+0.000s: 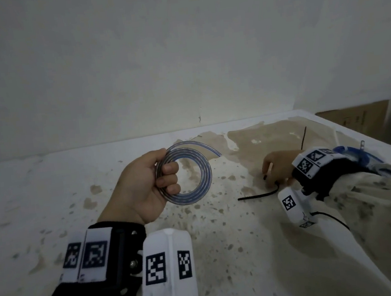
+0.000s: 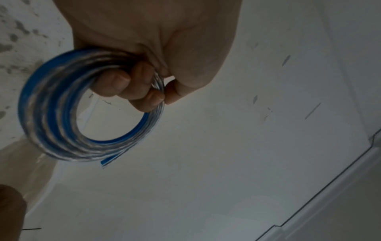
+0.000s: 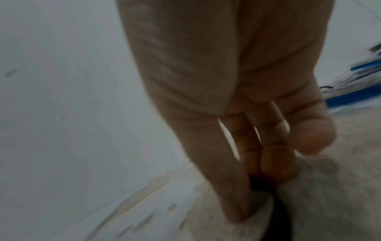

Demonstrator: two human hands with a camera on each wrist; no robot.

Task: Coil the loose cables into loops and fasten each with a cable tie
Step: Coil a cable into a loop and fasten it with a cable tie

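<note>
My left hand (image 1: pixel 152 183) holds a coiled clear-and-blue flat cable (image 1: pixel 199 171) above the table, fingers curled through the loop. In the left wrist view the coil (image 2: pixel 51 114) hangs from the curled fingers (image 2: pixel 121 84), its cut end sticking out below. My right hand (image 1: pixel 275 171) is down on the table at the right, its fingertips pinching a black cable tie (image 1: pixel 258 195) that lies on the surface. The right wrist view is blurred; the fingers (image 3: pixel 268 163) close on the black tie (image 3: pixel 276 215).
The white table (image 1: pixel 50 185) is stained brown at the back right. A bundle of blue cables (image 1: pixel 357 156) lies behind my right wrist, with thin black ties (image 1: pixel 304 137) near it. A cardboard box (image 1: pixel 354 118) stands beyond the table's right edge. A wall rises behind.
</note>
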